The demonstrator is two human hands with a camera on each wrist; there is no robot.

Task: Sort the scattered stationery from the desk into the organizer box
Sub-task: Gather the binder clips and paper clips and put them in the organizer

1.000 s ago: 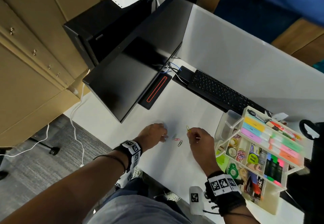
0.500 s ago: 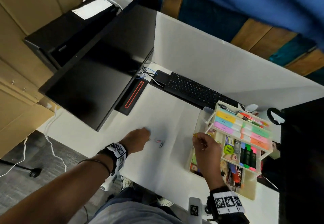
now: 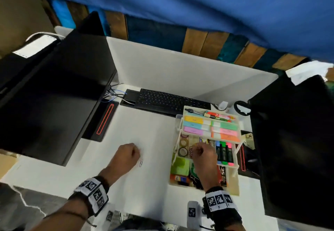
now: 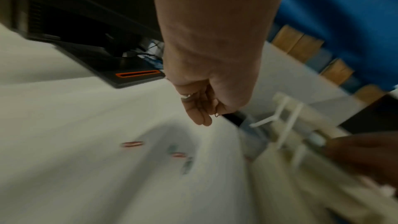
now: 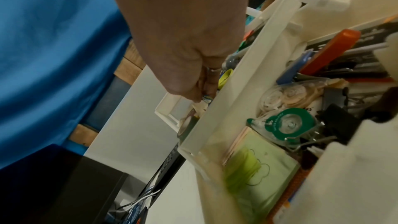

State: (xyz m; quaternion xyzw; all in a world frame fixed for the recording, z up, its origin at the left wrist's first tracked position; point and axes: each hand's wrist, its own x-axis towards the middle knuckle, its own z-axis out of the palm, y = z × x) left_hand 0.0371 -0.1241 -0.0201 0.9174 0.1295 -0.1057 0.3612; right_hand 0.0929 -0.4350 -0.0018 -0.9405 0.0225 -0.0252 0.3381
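Right hand [image 3: 204, 155], centre-right of head view, fingers pinched on small wire clips, over cream plastic organizer box [image 3: 235, 189]. Left hand [image 3: 126, 155] curled, pinching a thin clip. Red paperclip [image 3: 140, 163] on desk. Risk: clips missing their compartment.

We note the right hand [image 3: 203, 155] has gone from the desk [image 3: 155, 131], beside the loose paper clips [image 4: 178, 155], to over the organizer box [image 3: 233, 185], fingertips lowered into a middle-tier compartment. The left hand [image 3: 126, 155] now pinches a clip; fewer clips lie loose.
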